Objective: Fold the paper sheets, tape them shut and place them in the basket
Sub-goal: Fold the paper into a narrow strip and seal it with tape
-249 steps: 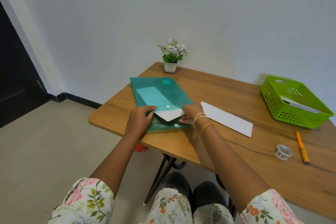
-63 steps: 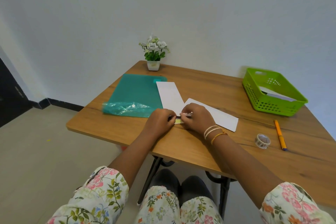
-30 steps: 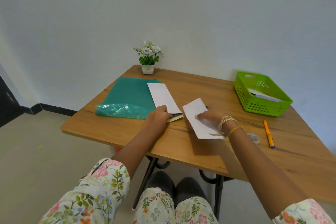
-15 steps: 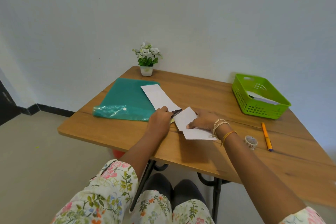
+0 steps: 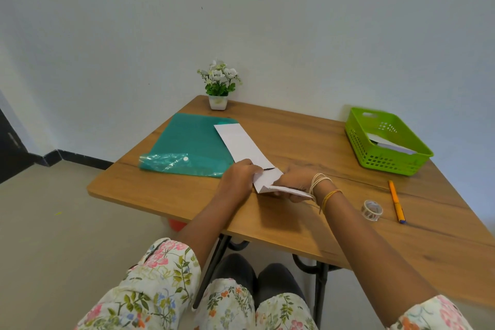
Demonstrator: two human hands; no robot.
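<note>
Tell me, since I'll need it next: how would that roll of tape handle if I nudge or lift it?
The tape roll looks small and thin-walled, so probably very light. It seems to lie tilted, partly on its side on the table; a nudge would likely slide it. Set on edge, its round shape could roll toward the pen.

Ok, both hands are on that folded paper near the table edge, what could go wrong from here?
1. The folded paper is held by the left hand and right hand with nothing sealing it yet; loosening either grip could let it spring open.
2. The tape roll lies off to the right, so reaching for it leaves one hand holding the fold.
3. The long white sheet touches the work and may get dragged.
</note>
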